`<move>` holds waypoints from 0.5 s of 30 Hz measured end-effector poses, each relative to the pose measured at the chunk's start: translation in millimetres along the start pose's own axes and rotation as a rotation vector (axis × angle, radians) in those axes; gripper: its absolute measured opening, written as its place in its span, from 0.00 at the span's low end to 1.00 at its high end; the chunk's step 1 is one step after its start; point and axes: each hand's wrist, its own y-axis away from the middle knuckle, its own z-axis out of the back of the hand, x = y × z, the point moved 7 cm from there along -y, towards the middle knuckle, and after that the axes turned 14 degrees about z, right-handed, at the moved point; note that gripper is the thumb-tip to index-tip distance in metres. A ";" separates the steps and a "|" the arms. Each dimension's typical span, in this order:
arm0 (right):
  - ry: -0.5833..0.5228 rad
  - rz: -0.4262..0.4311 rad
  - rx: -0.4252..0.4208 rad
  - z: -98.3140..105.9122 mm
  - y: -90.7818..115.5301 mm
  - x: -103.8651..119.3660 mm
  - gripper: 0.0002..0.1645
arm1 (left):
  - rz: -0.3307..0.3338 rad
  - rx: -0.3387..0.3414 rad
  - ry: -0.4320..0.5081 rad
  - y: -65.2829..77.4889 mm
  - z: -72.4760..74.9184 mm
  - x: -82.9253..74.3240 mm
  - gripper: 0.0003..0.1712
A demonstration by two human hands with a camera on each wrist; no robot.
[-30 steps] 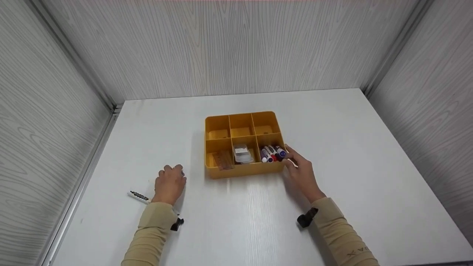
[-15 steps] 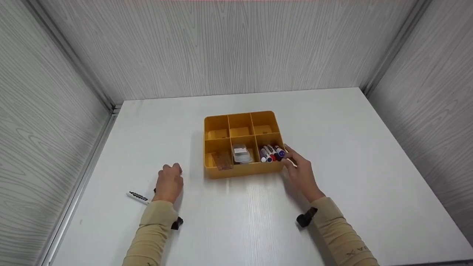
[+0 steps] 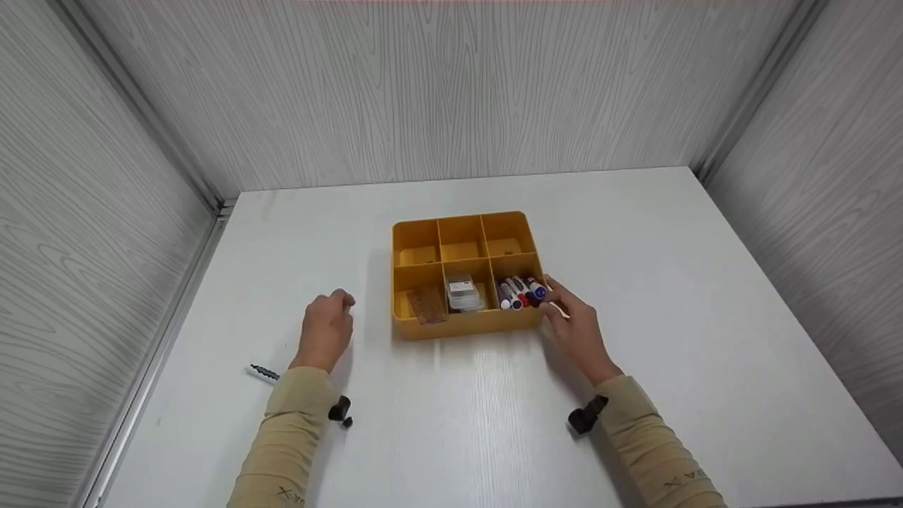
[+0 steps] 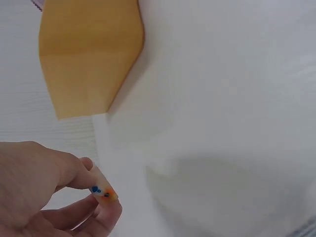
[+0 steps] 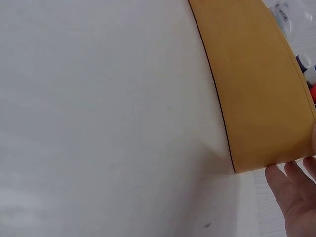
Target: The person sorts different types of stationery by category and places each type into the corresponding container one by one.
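My left hand (image 3: pixel 328 328) is left of a yellow compartment box (image 3: pixel 465 323), apart from it. In the left wrist view its thumb and fingers pinch a small pale piece (image 4: pixel 104 189) with blue and orange marks; its kind I cannot tell. My right hand (image 3: pixel 575 328) holds the box at its front right corner, fingers along the right side in the right wrist view. The front compartments hold a brownish see-through flat piece (image 3: pixel 426 305), a clear plastic case (image 3: pixel 463 293) and several markers (image 3: pixel 518 293) with white, blue and red parts.
A white marker (image 3: pixel 263 372) with dark print lies on the white table (image 3: pixel 437 430) at left, partly hidden by the left sleeve. Grey wood-grain panels (image 3: pixel 451 92) stand at the back and both sides. The box's back row shows bare yellow floors.
My left hand has moved slightly away from me across the table, its sleeve now covering more of the white marker. The right hand and the box hold still.
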 end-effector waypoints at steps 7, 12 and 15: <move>-0.016 -0.030 -0.002 1.3 0.0 -0.5 0.09 | -0.153 -0.095 0.028 -17.5 16.1 -51.2 0.10; -0.031 -0.058 0.003 -0.3 -0.4 -1.6 0.07 | -0.226 -0.069 -0.017 -28.5 16.4 -80.3 0.12; -0.035 -0.059 0.006 -0.6 0.1 -1.6 0.08 | -0.261 -0.036 -0.074 -33.7 12.8 -93.4 0.12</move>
